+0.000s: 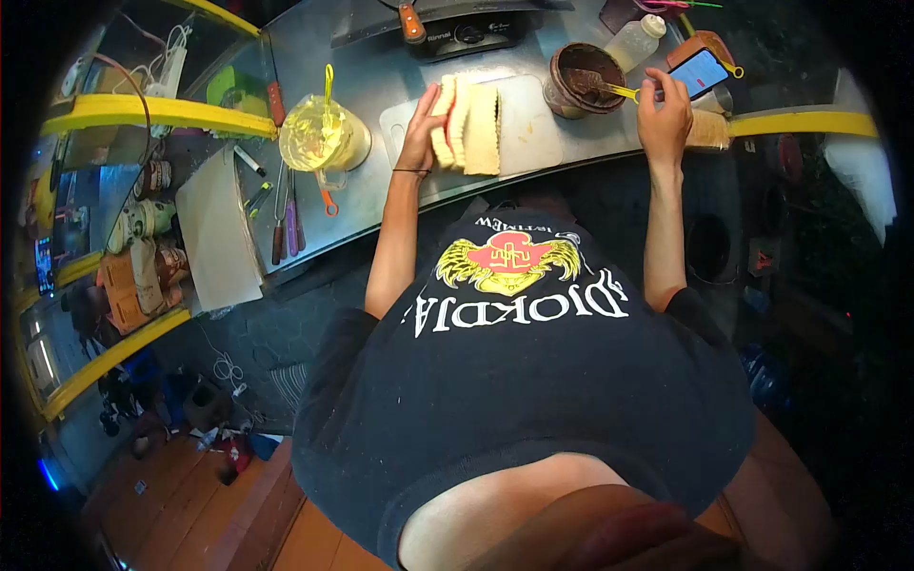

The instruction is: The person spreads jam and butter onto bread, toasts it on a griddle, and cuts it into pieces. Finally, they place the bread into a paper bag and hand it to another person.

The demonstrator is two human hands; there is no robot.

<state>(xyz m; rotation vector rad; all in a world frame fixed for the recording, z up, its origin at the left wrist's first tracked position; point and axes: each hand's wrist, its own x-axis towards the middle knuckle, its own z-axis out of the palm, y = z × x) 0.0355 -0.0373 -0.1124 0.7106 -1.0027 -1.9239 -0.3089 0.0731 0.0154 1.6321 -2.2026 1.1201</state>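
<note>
My left hand (419, 133) is closed around a piece of bread (459, 128) with a red layer along it, held on edge over the white cutting board (533, 133). Right beside it stands another pale bread piece (484, 133), a dark line along its edge. My right hand (665, 116) pinches the yellow handle of a spatula (609, 89). The spatula's blade, coated in brown spread, rests inside a brown-smeared tub (562, 95). Behind that hand lies a phone (697, 74) with a lit screen.
To the left stands a pitcher (328, 143) of pale yellow spread with a yellow utensil. Knives (286, 224) lie by the table's left edge. A Rinnai stove (457, 36) is at the back. A clear squeeze bottle (636, 43) stands behind the tub. Yellow frame bars (171, 111) flank the table.
</note>
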